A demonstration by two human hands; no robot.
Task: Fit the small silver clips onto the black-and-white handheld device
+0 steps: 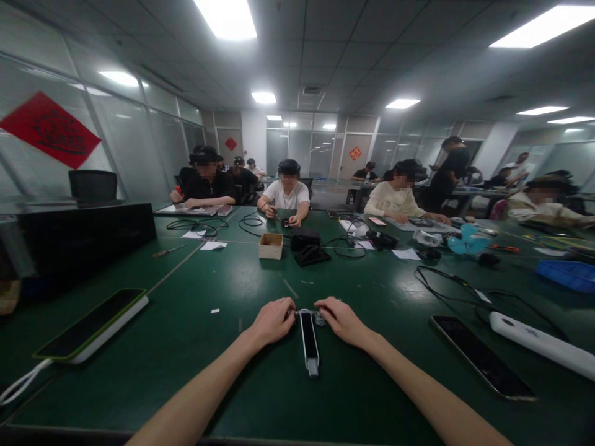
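A narrow white-and-black device (309, 342) lies lengthwise on the green table (195, 334), its grey end pointing toward me. My left hand (273, 319) is curled at the left of its far end. My right hand (340, 319) is curled at the right of that end, fingers pinched on a small metallic part (320, 318) there. Both hands rest on the table and touch the device's far tip.
A phone in a green-edged case (90, 325) on a white pack lies at the left, a dark phone (481, 357) and a white power strip (542, 344) at the right. A small cardboard box (270, 245), black gear and cables sit further back. Several people work at the far side.
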